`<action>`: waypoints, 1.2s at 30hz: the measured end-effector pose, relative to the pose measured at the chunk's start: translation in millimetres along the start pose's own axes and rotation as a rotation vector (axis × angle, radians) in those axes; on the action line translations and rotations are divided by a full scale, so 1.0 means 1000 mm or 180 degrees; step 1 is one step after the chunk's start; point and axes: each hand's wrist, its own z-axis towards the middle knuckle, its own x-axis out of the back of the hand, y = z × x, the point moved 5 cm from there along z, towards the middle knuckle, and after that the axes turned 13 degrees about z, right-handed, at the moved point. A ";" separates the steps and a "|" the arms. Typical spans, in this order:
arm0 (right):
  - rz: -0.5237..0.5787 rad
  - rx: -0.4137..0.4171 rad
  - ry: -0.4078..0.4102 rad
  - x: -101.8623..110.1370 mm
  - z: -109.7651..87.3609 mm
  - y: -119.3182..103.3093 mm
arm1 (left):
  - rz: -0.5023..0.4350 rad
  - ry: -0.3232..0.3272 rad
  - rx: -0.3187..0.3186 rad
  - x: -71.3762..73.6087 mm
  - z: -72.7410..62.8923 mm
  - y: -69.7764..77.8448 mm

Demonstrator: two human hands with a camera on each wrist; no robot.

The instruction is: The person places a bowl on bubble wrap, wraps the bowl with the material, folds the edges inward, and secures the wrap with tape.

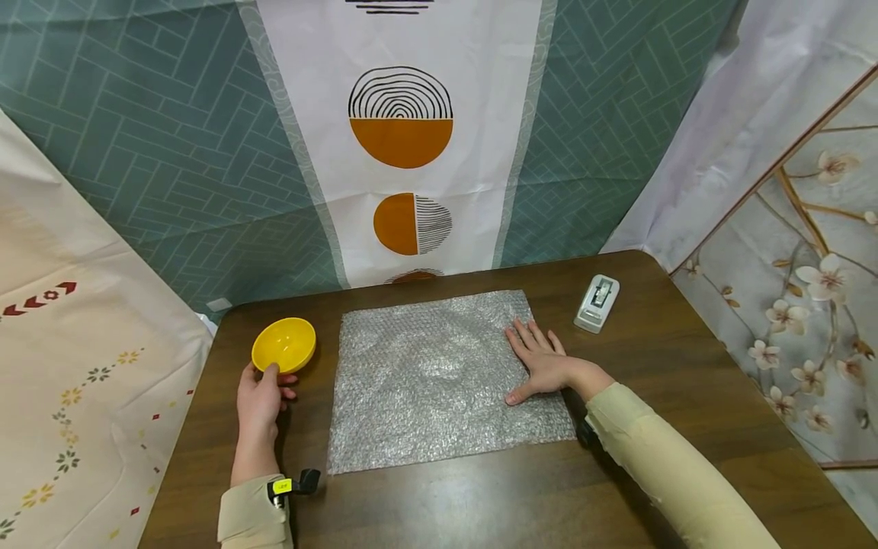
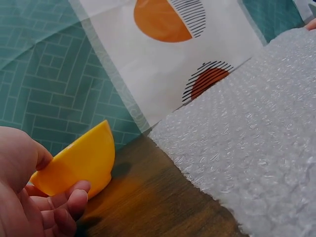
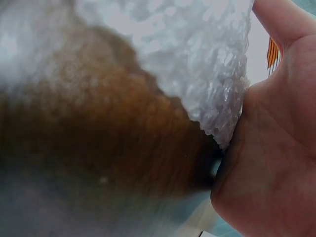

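A small yellow bowl [image 1: 286, 343] is at the table's left side, and my left hand [image 1: 259, 404] grips its near rim. The thumb goes over the rim while the fingers curl beneath, as the left wrist view shows with the bowl [image 2: 81, 160] tilted. My right hand [image 1: 545, 368] lies spread, fingers straight, on the right part of a sheet of bubble wrap [image 1: 425, 381]. The sheet is laid flat in the middle of the table. In the right wrist view the palm [image 3: 281, 143] fills the right side beside the sheet's edge.
A small white and grey device with a clear end [image 1: 597, 303] lies at the back right of the wooden table [image 1: 446, 503]. Patterned cloth [image 1: 206, 152] hangs behind the table, with more cloth at both sides.
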 end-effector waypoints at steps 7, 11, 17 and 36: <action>0.0001 0.0005 0.0013 0.000 -0.001 -0.003 | -0.0003 0.0017 -0.0026 0.001 -0.001 0.000; -0.0011 0.0008 0.0020 0.000 -0.001 -0.002 | 0.0019 0.0016 -0.0022 0.001 -0.002 0.001; 0.0001 0.0022 0.0021 0.000 0.000 -0.001 | -0.0016 -0.0001 -0.0026 0.001 -0.003 0.002; 0.0003 0.0064 0.0007 0.000 0.001 0.004 | 0.0033 -0.0111 -0.0172 -0.004 -0.011 0.017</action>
